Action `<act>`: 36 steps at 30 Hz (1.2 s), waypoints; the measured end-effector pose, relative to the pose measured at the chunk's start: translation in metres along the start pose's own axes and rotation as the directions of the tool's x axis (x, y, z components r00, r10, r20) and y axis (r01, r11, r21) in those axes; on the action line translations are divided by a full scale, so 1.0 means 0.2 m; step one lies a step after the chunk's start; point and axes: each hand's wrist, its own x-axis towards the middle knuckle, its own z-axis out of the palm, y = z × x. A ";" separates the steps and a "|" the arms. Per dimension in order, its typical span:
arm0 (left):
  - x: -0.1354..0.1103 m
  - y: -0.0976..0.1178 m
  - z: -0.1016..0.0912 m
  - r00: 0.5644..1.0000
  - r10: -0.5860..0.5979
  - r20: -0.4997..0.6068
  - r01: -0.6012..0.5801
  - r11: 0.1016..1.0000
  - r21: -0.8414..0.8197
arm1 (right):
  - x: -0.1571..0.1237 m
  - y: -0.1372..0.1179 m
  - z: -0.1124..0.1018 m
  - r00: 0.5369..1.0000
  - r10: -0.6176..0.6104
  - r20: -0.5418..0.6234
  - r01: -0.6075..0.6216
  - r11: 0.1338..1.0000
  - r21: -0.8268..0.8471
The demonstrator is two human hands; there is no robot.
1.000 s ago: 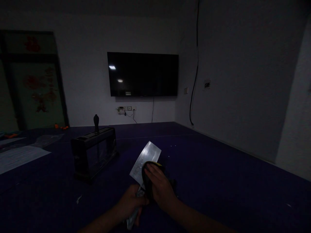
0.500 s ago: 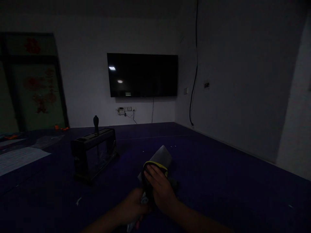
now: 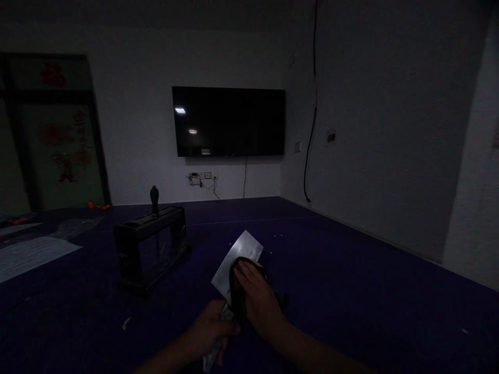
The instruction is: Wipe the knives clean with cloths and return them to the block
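Note:
My left hand (image 3: 208, 330) is wrapped round the pale handle of a cleaver (image 3: 237, 259). Its broad, bright rectangular blade points up and away from me. My right hand (image 3: 259, 298) presses a dark cloth with a yellow edge (image 3: 237, 288) against the right side of the blade, fingers together over the fabric. The cloth hides the lower right part of the blade, and part of it hangs down to the right of my hand. To the left stands a black knife block (image 3: 150, 221) with clear sides, and a black-handled tool (image 3: 155, 197) sticks up out of its top slot.
A dark blue surface (image 3: 351, 291) spreads all round, with white scraps (image 3: 126, 323) on it. Printed paper (image 3: 35, 254) and clear plastic wrap (image 3: 76, 227) lie at the left, orange bits (image 3: 97, 205) farther back. A television (image 3: 230, 122) hangs on the far wall.
The blade has turned and shifted left, now showing a bright, broad face. The cloth and my right hand sit lower on its right side. My left hand keeps its grip.

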 end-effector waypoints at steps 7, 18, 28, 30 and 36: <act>0.02 0.00 0.00 0.998 -0.019 -0.064 0.013 0.996 -0.084 | 0.00 0.00 -0.01 0.997 0.017 0.071 -0.012 0.997 -0.073; 0.00 0.02 -0.02 0.996 -0.059 0.062 0.058 0.998 0.012 | -0.01 0.00 -0.01 1.000 0.013 -0.016 -0.015 0.992 -0.122; -0.03 0.08 0.01 0.991 -0.075 0.109 0.049 0.974 0.220 | 0.00 -0.02 -0.03 0.990 -0.104 -0.098 0.098 0.993 -0.066; -0.03 0.08 0.02 0.992 -0.068 0.105 0.045 0.976 0.212 | 0.01 -0.02 -0.03 0.991 -0.094 -0.091 0.089 0.994 -0.056; -0.01 0.03 0.00 0.996 -0.050 0.074 0.041 0.991 0.127 | 0.01 0.01 -0.03 1.000 0.011 -0.017 -0.011 1.000 -0.014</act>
